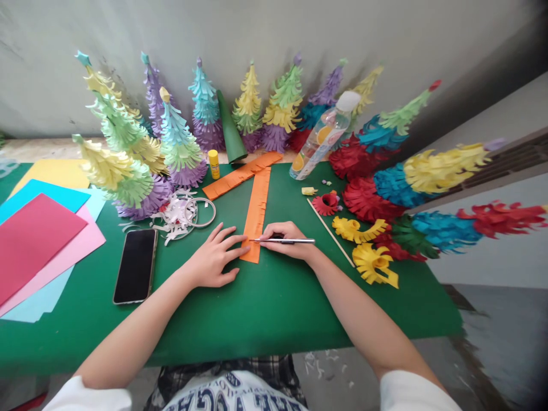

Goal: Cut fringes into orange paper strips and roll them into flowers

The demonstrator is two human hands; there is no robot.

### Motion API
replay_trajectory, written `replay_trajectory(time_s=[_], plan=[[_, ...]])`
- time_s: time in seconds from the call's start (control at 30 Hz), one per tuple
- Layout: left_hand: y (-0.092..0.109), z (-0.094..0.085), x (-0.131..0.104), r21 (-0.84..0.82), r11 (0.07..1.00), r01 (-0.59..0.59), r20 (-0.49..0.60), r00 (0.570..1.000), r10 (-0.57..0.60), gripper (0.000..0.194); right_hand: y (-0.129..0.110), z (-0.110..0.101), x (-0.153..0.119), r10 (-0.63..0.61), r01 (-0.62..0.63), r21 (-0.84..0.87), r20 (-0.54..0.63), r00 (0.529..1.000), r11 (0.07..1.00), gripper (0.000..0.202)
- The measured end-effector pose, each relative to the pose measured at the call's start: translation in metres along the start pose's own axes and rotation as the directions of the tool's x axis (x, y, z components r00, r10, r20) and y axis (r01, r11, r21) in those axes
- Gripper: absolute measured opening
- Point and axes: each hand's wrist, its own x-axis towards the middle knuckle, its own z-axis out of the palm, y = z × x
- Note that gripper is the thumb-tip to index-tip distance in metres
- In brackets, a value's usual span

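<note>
An orange paper strip [257, 205] lies lengthwise in front of me, with short slits along its right edge. My left hand [217, 254] rests flat with fingers spread, the fingertips touching the strip's left edge near its lower end. My right hand [286, 237] is closed around a slim silver craft knife [299, 241], whose thin tip lies over the strip and points left. A second orange strip [231, 181], also slit along one edge, lies slantwise beyond and meets the top of the first.
Fringed paper trees [184, 142] stand along the back and right. Nearby are a glue stick [213, 164], green paper cone [231, 134], bottle [319, 140], phone [136, 266], tape ring and shreds [182, 212], thin stick [330, 233], yellow curls [373, 264] and coloured sheets [38, 242].
</note>
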Motion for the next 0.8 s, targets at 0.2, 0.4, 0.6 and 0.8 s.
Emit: replay_trajectory(time_s=[0.2,0.4,0.6,0.8], plan=[[0.0010,-0.0004,0.0003,-0.002,1.000,0.009,0.002,1.000,-0.009,0.053,-0.0007,-0.0005,0.0008,-0.080,0.079,-0.068,0.001,0.997,0.994,0.020],[0.0007,-0.0012,0.0023,-0.004,1.000,0.021,0.002,1.000,-0.021,0.050,-0.0018,-0.0023,0.0019,-0.145,0.147,-0.116,0.022,0.989,0.982,0.012],[0.0013,-0.0024,0.0023,-0.008,1.000,0.029,0.007,1.000,-0.029,0.050,-0.0019,-0.0038,0.0015,-0.118,0.120,-0.095,0.028,0.993,0.988,0.011],[0.0021,-0.0034,0.0023,-0.012,0.999,0.032,0.007,0.999,-0.032,0.050,-0.0004,-0.0048,0.0004,-0.114,0.116,-0.091,0.034,0.993,0.989,0.012]])
